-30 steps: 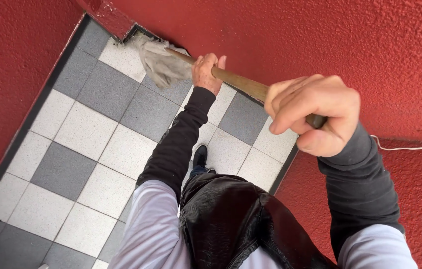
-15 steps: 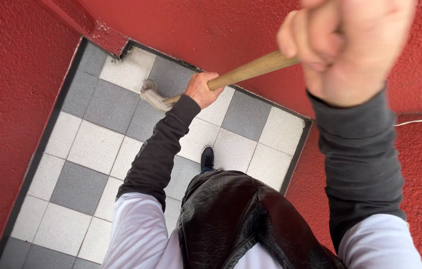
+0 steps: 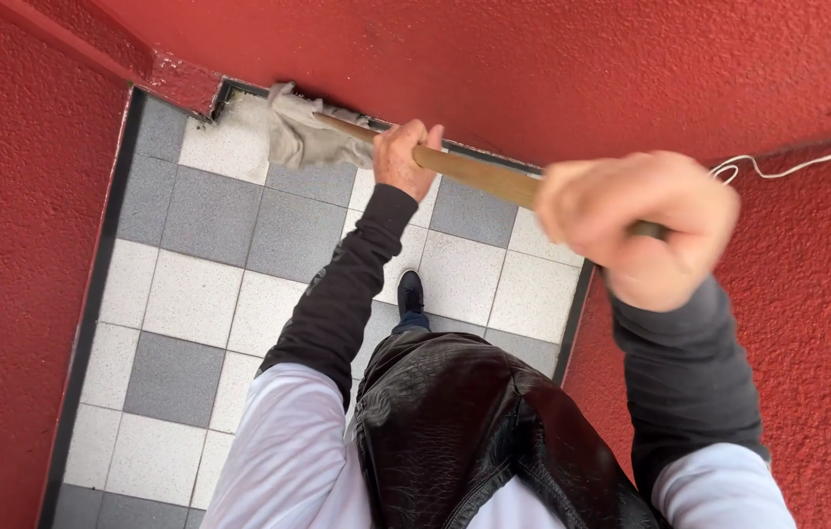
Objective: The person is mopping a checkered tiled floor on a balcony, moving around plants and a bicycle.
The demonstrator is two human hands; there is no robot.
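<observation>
I hold a wooden mop handle [image 3: 479, 172] with both hands. My left hand [image 3: 404, 157] grips it low down, close to the grey mop cloth [image 3: 300, 136]. My right hand [image 3: 643, 227] grips the upper end, close to the camera and blurred. The cloth lies on the grey-and-white checkered tile floor [image 3: 202, 294], pressed into the far corner where the floor meets the red wall [image 3: 553, 69].
Red rough-plastered walls close in the narrow tiled strip on the left [image 3: 14, 294], far side and right [image 3: 807, 323]. A thin white cable [image 3: 788, 167] runs along the right wall. My dark shoe [image 3: 410, 293] stands on the tiles, and a black apron [image 3: 464, 431] hangs below me.
The mop cloth was pulled back from the corner half a second ago and is now pushed into the far corner again. My right hand dropped from high near the camera to a lower position.
</observation>
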